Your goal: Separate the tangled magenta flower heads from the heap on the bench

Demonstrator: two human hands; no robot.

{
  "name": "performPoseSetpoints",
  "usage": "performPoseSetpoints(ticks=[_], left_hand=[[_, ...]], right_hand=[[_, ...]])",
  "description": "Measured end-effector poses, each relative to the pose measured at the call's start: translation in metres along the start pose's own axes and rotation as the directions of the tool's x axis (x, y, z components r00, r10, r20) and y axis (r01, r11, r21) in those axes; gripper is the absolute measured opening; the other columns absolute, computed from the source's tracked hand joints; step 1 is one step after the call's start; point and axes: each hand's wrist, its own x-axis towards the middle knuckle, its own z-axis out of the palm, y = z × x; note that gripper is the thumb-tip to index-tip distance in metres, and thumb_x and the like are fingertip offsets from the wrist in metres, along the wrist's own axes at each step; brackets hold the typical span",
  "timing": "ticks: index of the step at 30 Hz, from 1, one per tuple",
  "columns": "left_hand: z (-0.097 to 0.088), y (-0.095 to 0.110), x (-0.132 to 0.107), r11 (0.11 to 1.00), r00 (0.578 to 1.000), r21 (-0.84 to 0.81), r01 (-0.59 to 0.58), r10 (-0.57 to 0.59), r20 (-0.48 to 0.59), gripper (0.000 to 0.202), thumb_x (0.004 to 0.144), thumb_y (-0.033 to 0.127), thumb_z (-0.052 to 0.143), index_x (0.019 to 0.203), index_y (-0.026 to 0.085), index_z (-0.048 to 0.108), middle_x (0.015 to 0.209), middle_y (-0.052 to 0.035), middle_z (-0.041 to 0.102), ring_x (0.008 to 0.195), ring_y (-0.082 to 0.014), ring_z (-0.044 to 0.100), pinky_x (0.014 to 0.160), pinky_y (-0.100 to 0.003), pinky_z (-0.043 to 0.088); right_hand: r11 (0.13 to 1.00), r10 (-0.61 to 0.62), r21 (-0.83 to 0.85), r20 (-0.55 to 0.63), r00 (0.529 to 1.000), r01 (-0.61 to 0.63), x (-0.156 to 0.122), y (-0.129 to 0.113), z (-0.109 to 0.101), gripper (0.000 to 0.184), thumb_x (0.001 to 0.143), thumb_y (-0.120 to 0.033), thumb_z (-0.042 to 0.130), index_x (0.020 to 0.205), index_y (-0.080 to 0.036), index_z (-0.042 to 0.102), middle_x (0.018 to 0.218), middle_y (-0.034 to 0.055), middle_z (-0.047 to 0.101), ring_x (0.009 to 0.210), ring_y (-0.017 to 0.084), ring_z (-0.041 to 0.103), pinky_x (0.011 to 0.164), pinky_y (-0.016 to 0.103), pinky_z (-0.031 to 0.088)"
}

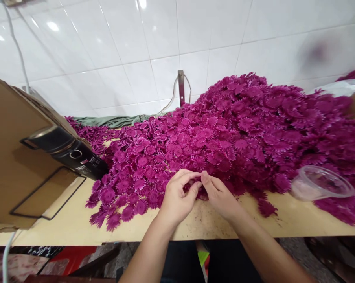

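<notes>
Head cam had the purple flowers right in the middle, a big loose heap of frilly-edged pieces spread across the table and banked highest toward the right. Both hands were at its front edge, fingertips nearly meeting. Left hand had its thumb and fingers curled in, and right hand had its thumb and fingers bunched close opposite. Something purple showed between them, but it was mostly hidden, so couldn't tell whether either one was really pinching a flower.

Going by looks, those things were super light and floppy, probably fabric or soft plastic, with thin petal tips likely to snag on neighbours or bend. Best bet was a gentle fingertip hold near the center, not the fringe.

Further out, a clear plastic tub sat tilted on the right, a black bottle leaned on the left beside a cardboard box, and white tiled wall ran behind.
</notes>
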Motion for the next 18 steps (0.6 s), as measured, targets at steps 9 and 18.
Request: performPoseSetpoints(ticks=[9, 18], left_hand=[[-0.007, -0.014, 0.021, 0.785, 0.811, -0.587, 0.2, -0.469, -0.351, 0.015, 0.072, 0.029, 0.057, 0.066, 0.016, 0.052, 0.057, 0.0032, 0.057, 0.053, -0.009, 0.055, 0.053, -0.02, 0.041], [-0.007, -0.015, 0.039, 0.995, 0.919, 0.01, 0.096, -0.085, -0.386, 0.028, 0.069, 0.009, 0.054, 0.094, 0.018, 0.059, 0.104, -0.0065, 0.058, 0.102, -0.0175, 0.053, 0.091, -0.034, 0.04]], right_hand=[[0.958, -0.007, -0.282, 0.131, 0.991, 0.044, -0.03, 0.001, 0.01, 0.017, 0.085, -0.021, 0.039, 0.069, -0.019, 0.046, 0.065, 0.0002, 0.051, 0.061, 0.013, 0.047, 0.056, 0.025, 0.038], [0.998, 0.029, -0.057, -0.152, 0.988, -0.039, -0.02, 0.005, -0.015, 0.013, 0.079, -0.025, 0.048, 0.081, -0.018, 0.058, 0.074, 0.0025, 0.061, 0.068, 0.015, 0.056, 0.064, 0.027, 0.044]])
